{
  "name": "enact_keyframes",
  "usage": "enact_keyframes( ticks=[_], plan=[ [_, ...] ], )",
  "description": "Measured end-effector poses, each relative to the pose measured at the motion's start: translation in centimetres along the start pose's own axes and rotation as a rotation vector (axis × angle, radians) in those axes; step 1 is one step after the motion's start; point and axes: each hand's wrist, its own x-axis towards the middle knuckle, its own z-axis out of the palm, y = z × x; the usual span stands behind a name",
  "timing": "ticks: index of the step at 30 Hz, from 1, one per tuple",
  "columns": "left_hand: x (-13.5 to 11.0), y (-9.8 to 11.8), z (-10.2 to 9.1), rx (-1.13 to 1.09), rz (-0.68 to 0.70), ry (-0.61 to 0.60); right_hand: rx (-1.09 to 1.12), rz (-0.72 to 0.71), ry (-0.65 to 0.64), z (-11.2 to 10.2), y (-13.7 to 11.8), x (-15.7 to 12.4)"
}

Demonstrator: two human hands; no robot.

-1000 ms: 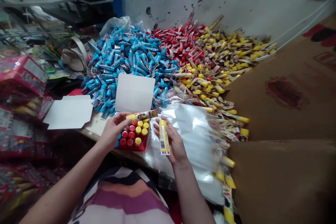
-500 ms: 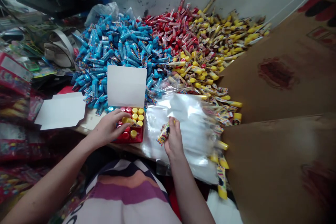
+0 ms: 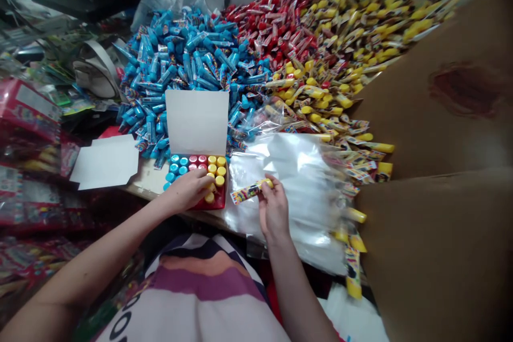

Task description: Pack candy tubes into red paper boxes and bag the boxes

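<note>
An open box [image 3: 222, 202] stands in front of me, its white lid [image 3: 197, 122] raised. Upright tubes with blue, red and yellow caps fill much of it in colour groups. My left hand [image 3: 188, 189] reaches over the box from the left, fingertips closed around a yellow-capped tube [image 3: 210, 188] among the other yellow caps. Some red caps are hidden beneath that hand. To the right of the box, my right hand [image 3: 276, 206] grips another yellow-capped tube [image 3: 249, 191] by its cap end, its printed wrapper pointing left.
Behind the box lie heaps of blue tubes [image 3: 188, 59], red tubes [image 3: 276, 26] and yellow tubes [image 3: 360, 26]. Clear plastic bags [image 3: 304, 214] lie right of the box. A large cardboard carton [image 3: 436, 235] borders the right side. A white card flap [image 3: 106, 163] is at left.
My left hand has moved right and lowered its yellow-capped tube in among the yellow caps. My right hand has turned its tube from steeply slanted to nearly level. The view has shifted slightly.
</note>
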Motion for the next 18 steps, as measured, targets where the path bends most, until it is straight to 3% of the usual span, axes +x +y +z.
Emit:
enact_keyframes(
  ticks=[5, 12, 18],
  plan=[
    [0.1, 0.9, -0.7, 0.09, 0.01, -0.096, -0.259, -0.257, -0.018, -0.1, 0.5, -0.8],
    [0.8, 1.2, -1.2, 0.157, 0.09, -0.179, -0.621, -0.568, -0.3, 0.9, 3.0, -1.8],
    [1.1, 0.7, -1.5, 0.079, 0.091, -0.182, -0.692, -0.689, -0.48, 1.5, 3.1, -1.3]
  ],
)
